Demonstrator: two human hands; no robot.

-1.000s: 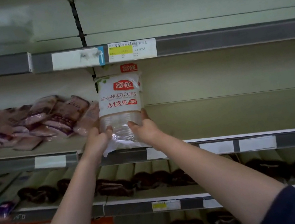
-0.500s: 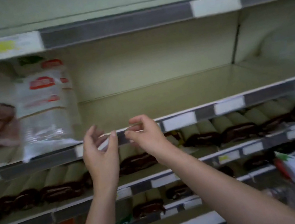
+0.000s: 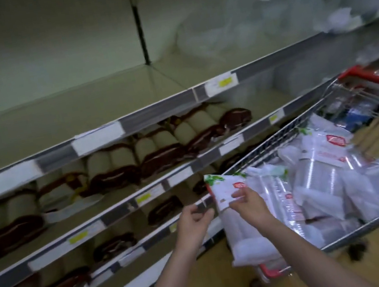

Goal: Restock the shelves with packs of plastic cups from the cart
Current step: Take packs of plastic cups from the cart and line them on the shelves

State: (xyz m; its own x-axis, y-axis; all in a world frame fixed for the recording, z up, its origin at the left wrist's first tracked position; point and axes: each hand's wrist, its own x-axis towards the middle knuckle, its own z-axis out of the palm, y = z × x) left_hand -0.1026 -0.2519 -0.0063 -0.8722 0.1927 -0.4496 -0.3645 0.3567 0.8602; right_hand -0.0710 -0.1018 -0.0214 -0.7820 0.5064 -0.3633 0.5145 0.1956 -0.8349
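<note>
A wire cart (image 3: 351,232) with a red handle is sitting beside the shelves (image 3: 95,132), heaped with clear packs of plastic cups (image 3: 321,178) lying at all angles. The right hand (image 3: 248,205) is reaching to the nearest pack (image 3: 231,214), which is leaning over the cart's near corner, its grip loosely spread at the pack's white label without closing on it. The left hand (image 3: 192,223) is hovering just beside it, grip half curled and holding nothing, while brown-banded rolls (image 3: 160,153) are filling the lower shelves.
</note>
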